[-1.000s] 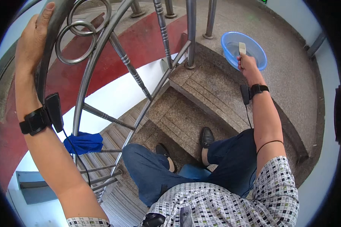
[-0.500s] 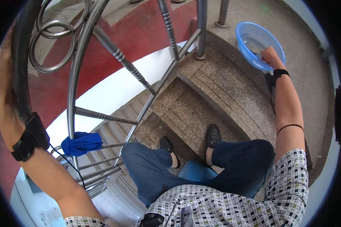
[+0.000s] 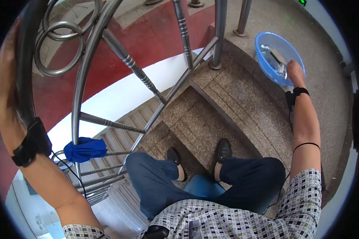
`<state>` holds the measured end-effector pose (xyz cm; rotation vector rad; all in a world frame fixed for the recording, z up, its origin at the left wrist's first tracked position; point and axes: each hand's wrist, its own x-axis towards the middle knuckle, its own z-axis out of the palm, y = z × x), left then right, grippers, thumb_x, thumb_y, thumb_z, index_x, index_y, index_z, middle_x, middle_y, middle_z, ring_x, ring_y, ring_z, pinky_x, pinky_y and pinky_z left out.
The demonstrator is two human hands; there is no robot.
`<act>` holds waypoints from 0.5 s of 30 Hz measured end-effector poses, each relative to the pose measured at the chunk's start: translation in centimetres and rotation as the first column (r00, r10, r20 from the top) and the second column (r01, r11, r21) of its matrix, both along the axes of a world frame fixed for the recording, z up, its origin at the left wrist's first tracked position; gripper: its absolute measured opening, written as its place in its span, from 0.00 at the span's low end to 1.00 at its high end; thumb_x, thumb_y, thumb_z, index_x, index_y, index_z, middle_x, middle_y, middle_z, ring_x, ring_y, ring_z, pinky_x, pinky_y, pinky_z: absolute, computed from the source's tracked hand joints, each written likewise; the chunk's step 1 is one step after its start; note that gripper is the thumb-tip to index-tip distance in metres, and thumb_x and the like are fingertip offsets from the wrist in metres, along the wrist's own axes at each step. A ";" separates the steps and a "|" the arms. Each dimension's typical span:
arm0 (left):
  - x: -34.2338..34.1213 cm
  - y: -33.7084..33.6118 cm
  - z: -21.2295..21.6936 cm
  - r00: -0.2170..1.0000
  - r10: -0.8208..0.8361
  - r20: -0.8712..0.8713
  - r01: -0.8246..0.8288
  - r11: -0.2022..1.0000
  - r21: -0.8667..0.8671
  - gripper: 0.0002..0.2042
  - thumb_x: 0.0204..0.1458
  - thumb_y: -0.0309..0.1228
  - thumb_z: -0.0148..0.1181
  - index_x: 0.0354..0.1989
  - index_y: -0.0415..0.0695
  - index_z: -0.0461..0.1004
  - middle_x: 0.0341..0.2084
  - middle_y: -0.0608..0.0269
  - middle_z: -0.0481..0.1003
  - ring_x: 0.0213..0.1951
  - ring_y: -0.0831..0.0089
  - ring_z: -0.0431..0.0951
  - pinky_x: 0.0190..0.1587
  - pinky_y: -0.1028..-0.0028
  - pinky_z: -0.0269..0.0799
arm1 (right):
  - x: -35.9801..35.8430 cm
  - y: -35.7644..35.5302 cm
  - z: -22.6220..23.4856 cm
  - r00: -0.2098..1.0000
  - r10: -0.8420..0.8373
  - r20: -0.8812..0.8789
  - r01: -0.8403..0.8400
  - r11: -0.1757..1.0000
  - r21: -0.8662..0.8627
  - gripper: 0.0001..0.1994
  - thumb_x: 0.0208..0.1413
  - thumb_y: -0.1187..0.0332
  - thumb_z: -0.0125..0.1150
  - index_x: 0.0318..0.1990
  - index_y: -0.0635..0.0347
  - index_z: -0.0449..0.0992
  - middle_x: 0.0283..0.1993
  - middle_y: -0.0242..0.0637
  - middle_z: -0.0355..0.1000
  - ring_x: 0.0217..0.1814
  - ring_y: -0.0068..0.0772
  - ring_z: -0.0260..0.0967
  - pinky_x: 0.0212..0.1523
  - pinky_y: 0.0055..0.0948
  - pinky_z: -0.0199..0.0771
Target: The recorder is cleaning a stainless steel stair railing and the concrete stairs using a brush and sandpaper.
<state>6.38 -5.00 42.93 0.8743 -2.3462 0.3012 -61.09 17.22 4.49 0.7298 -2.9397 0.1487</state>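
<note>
At the far left my left hand (image 3: 6, 63) lies against the thick dark metal handrail (image 3: 25, 67), gripping it. Part of that hand is hidden behind the rail. Out to the right, my right hand (image 3: 295, 73) reaches over the near rim of a light blue plastic basin (image 3: 261, 59). Its fingers are closed on the end of a small pale block with a dark side, which looks like a sponge (image 3: 278, 57). Water glints in the basin around the sponge. A blue cloth (image 3: 85, 149) hangs tied on the railing below my left forearm.
Steel balusters (image 3: 133, 71) and rings (image 3: 60, 47) stand on my left, with a lower flight of stairs (image 3: 123, 113) beyond them. Speckled stone steps (image 3: 239, 91) lie under my feet. I sit on a blue stool (image 3: 203, 186). The basin rests on the upper landing (image 3: 323, 79).
My right hand has drawn back toward the basin's near rim, and more of the sponge and water shows. The view has shifted slightly. My left hand stays on the handrail.
</note>
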 end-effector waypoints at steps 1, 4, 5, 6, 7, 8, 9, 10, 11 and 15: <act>0.3 -0.5 -0.4 1.000 -0.005 -0.017 0.005 1.000 -0.005 0.39 0.66 0.60 0.37 0.44 0.27 0.78 0.36 0.41 0.82 0.41 0.53 0.83 0.48 0.59 0.75 | 1.2 0.5 0.9 1.000 -0.024 0.012 0.023 0.999 0.041 0.20 0.66 0.59 0.47 0.53 0.58 0.81 0.57 0.56 0.76 0.63 0.59 0.73 0.60 0.53 0.73; 1.8 -1.9 -0.3 0.990 0.137 -0.045 -0.138 0.990 -0.013 0.37 0.65 0.63 0.40 0.49 0.35 0.78 0.39 0.46 0.81 0.45 0.55 0.82 0.52 0.61 0.72 | 2.0 1.3 1.7 1.000 0.001 -0.007 -0.001 1.000 0.017 0.20 0.68 0.56 0.47 0.53 0.58 0.82 0.58 0.55 0.76 0.62 0.60 0.73 0.59 0.53 0.74; 2.3 -2.4 -0.2 0.981 0.188 -0.056 -0.189 0.982 -0.011 0.36 0.65 0.64 0.41 0.51 0.37 0.78 0.41 0.48 0.81 0.46 0.56 0.81 0.53 0.61 0.71 | 2.9 1.5 2.2 0.999 -0.032 0.032 0.035 0.995 -0.097 0.22 0.68 0.53 0.49 0.52 0.61 0.81 0.55 0.56 0.78 0.59 0.59 0.75 0.57 0.52 0.74; 2.8 -2.7 0.0 0.969 0.237 -0.066 -0.238 0.971 -0.010 0.36 0.65 0.65 0.41 0.53 0.40 0.77 0.42 0.49 0.81 0.47 0.57 0.81 0.54 0.62 0.70 | 3.9 1.2 2.8 0.995 -0.058 0.077 0.073 0.975 -0.209 0.25 0.68 0.50 0.50 0.51 0.64 0.81 0.51 0.56 0.79 0.56 0.58 0.78 0.55 0.50 0.75; 3.1 -3.1 0.0 0.957 0.278 -0.079 -0.280 0.960 -0.004 0.36 0.65 0.66 0.42 0.54 0.42 0.77 0.43 0.51 0.81 0.49 0.58 0.81 0.55 0.62 0.69 | 4.4 1.1 3.4 0.997 -0.060 0.058 0.071 0.973 -0.218 0.25 0.68 0.50 0.50 0.51 0.64 0.81 0.51 0.56 0.79 0.56 0.58 0.78 0.55 0.50 0.75; 3.4 -3.1 0.1 0.943 0.319 -0.091 -0.320 0.947 0.002 0.36 0.64 0.66 0.43 0.56 0.45 0.77 0.44 0.53 0.80 0.50 0.59 0.80 0.56 0.63 0.68 | 5.1 0.8 3.9 0.986 -0.004 0.168 0.058 0.946 -0.318 0.27 0.67 0.46 0.53 0.51 0.63 0.82 0.49 0.54 0.80 0.54 0.53 0.79 0.53 0.48 0.75; 3.4 -3.0 -0.4 0.944 0.311 -0.113 -0.313 0.950 0.004 0.36 0.64 0.66 0.43 0.56 0.45 0.77 0.44 0.53 0.80 0.50 0.59 0.80 0.56 0.63 0.68 | 5.7 0.6 4.3 0.962 0.059 0.266 0.058 0.909 -0.412 0.29 0.65 0.43 0.56 0.52 0.63 0.82 0.47 0.52 0.82 0.51 0.48 0.80 0.51 0.45 0.76; 3.0 -2.7 -0.9 0.952 0.267 -0.151 -0.275 0.961 -0.036 0.36 0.64 0.67 0.42 0.54 0.45 0.77 0.43 0.51 0.80 0.50 0.58 0.80 0.56 0.62 0.68 | 6.3 0.1 3.8 0.943 0.116 0.311 0.067 0.852 -0.520 0.29 0.65 0.43 0.58 0.51 0.64 0.82 0.42 0.47 0.81 0.44 0.41 0.79 0.46 0.41 0.75; 2.2 -3.5 -1.9 0.960 0.204 -0.194 -0.219 0.974 -0.059 0.36 0.64 0.68 0.42 0.53 0.45 0.77 0.43 0.49 0.80 0.50 0.57 0.80 0.56 0.62 0.68 | 6.5 0.5 4.0 0.928 0.156 0.339 0.089 0.789 -0.607 0.29 0.64 0.43 0.60 0.51 0.65 0.83 0.37 0.43 0.81 0.38 0.34 0.77 0.40 0.36 0.75; 2.5 -3.3 -0.9 0.959 0.211 -0.188 -0.227 0.971 -0.069 0.36 0.63 0.69 0.43 0.53 0.45 0.76 0.44 0.46 0.80 0.50 0.53 0.80 0.56 0.61 0.68 | 17.4 -3.8 7.6 0.811 0.390 0.437 0.150 0.583 -0.799 0.25 0.65 0.46 0.60 0.48 0.63 0.82 0.23 0.26 0.65 0.20 0.22 0.59 0.20 0.31 0.55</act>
